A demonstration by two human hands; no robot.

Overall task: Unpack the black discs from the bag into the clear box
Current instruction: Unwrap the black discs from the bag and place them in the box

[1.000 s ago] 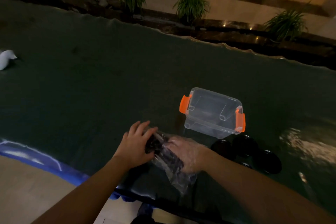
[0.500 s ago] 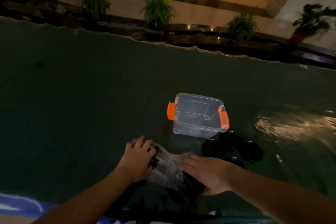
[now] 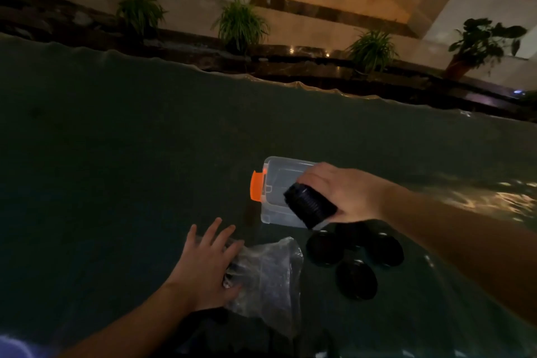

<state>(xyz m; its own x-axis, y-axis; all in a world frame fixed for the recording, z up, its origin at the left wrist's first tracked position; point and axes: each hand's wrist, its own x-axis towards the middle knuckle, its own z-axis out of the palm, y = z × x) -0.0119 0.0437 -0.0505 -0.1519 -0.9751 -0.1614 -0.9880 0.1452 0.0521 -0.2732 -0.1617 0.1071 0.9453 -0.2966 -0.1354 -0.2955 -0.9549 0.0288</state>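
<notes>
A clear box [image 3: 276, 180] with an orange latch [image 3: 257, 189] stands on the dark table. My right hand [image 3: 345, 192] holds a stack of black discs [image 3: 310, 206] tilted over the box's near right corner. My left hand [image 3: 207, 267] lies flat with fingers spread on the left end of a crumpled clear plastic bag [image 3: 268, 273], pressing it to the table. Several loose black discs [image 3: 356, 259] lie on the table just right of the bag and below the box.
The dark green table cover [image 3: 116, 154] stretches wide to the left and far side, with a wavy far edge. Beyond it are potted plants [image 3: 239, 23] and a lit floor. A glare patch [image 3: 494, 197] shines at the right.
My right hand has left the bag with a stack of black discs and moved up to the box. My left hand has flattened on the bag. The view shifted right.
</notes>
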